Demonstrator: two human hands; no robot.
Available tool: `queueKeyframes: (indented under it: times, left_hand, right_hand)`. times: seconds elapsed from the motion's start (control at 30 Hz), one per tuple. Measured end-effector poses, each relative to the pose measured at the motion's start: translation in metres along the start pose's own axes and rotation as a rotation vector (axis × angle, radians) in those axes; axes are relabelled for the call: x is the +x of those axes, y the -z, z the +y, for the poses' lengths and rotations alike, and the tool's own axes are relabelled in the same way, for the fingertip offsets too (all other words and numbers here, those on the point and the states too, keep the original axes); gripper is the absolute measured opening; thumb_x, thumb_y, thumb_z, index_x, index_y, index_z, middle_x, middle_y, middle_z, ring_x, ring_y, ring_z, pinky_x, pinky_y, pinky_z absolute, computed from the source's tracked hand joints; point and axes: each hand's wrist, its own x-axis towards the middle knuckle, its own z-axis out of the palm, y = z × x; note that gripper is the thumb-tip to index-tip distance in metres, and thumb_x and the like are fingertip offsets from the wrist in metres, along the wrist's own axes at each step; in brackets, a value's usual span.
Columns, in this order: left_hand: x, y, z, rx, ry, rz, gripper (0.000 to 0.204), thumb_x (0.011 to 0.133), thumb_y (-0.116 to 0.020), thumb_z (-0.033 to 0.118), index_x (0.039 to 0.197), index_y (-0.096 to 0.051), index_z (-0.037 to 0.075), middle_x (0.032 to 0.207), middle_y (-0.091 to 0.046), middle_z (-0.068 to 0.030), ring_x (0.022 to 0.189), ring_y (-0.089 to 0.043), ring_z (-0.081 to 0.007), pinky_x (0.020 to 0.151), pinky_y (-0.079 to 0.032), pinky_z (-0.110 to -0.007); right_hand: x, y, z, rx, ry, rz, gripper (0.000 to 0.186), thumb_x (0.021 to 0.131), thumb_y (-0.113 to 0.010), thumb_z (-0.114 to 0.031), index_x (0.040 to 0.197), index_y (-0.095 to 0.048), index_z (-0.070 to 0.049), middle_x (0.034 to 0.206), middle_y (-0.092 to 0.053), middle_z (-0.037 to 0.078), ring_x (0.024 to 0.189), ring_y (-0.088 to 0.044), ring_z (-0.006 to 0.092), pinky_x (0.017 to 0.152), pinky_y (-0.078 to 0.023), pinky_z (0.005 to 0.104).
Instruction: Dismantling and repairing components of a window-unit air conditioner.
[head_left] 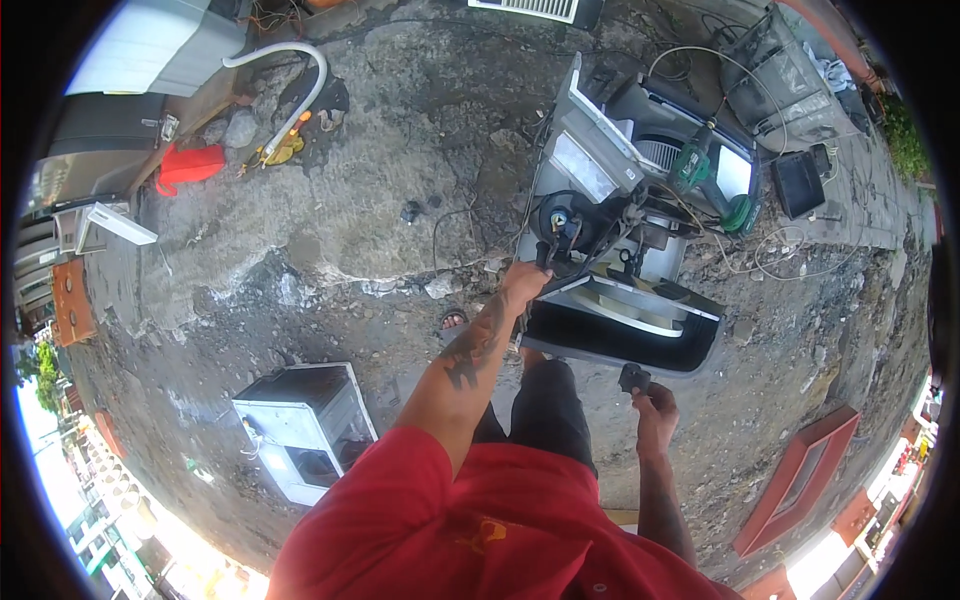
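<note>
An opened-up window air conditioner [580,168] lies on the ground in front of me, its round compressor [568,222] and wiring bare. My left hand [525,284] reaches to its near left corner, the fingers closed round a short black stick-like piece [543,254]. Whether that piece is fixed to the unit, I cannot tell. Beside my right thigh, my right hand [656,414] pinches a small black blocky part [633,378], apart from the unit. Between the hands sits a grey front casing [700,350] with a dark inside. A green cordless drill [692,168] rests on the unit's right side.
A white box-shaped appliance [300,405] stands to the left, and a red frame [798,482] lies at the right. A small black tray [800,184] and loose cables are beyond the drill. Farther left are a white hose [318,75] and a red cloth-like item [190,167].
</note>
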Motion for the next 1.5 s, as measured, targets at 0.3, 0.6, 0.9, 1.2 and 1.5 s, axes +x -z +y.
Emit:
queueKeyframes:
  times: [0.3,0.6,0.9,1.2,1.5]
  left_hand:
    - [0.01,0.001,0.035,-0.306,0.251,0.035,0.028,0.086,-0.072,0.028,0.098,-0.066,0.003,0.082,-0.065,-0.0028,0.066,-0.059,-0.0109,0.062,-0.048,-0.024]
    - [0.016,-0.02,0.012,0.065,0.117,0.031,0.027,0.085,-0.072,0.022,0.09,-0.071,-0.004,0.084,-0.07,-0.0184,0.076,-0.07,-0.0279,0.071,-0.052,-0.04]
    - [0.017,-0.025,-0.007,0.356,-0.001,0.276,0.025,0.077,-0.081,0.022,0.084,-0.069,0.0,0.076,-0.069,-0.0119,0.072,-0.069,-0.0248,0.066,-0.053,-0.036]
    - [0.032,-0.005,0.008,0.53,0.264,0.119,0.046,0.06,-0.09,0.041,0.082,-0.074,0.004,0.081,-0.071,-0.017,0.082,-0.07,-0.0313,0.076,-0.054,-0.04]
    - [0.047,0.007,-0.011,0.369,0.158,-0.075,0.04,0.066,-0.087,0.035,0.085,-0.076,0.002,0.079,-0.072,-0.0126,0.078,-0.069,-0.0265,0.075,-0.053,-0.037]
  right_hand:
    - [0.059,0.027,-0.029,-0.045,-0.011,-0.09,0.024,0.083,-0.074,-0.004,0.103,-0.063,0.003,0.093,-0.066,0.004,0.084,-0.059,0.0081,0.076,-0.046,0.0221]
    - [0.079,0.015,-0.044,-0.07,0.015,-0.117,0.027,0.084,-0.071,-0.006,0.107,-0.062,0.004,0.09,-0.066,0.005,0.078,-0.058,0.0104,0.071,-0.047,0.0248]
    - [0.103,-0.014,-0.062,-0.002,0.033,-0.228,0.023,0.085,-0.071,-0.003,0.106,-0.062,0.002,0.092,-0.065,0.004,0.081,-0.058,0.0096,0.076,-0.047,0.0235]
    - [0.164,-0.109,-0.11,0.069,0.244,-0.408,0.029,0.088,-0.073,-0.004,0.113,-0.061,0.003,0.096,-0.068,0.003,0.082,-0.059,0.0035,0.079,-0.045,0.0198]
    - [0.244,-0.199,-0.097,-0.256,0.572,-0.579,0.033,0.089,-0.072,-0.008,0.12,-0.061,0.0,0.099,-0.065,0.003,0.085,-0.059,0.0101,0.079,-0.048,0.0246]
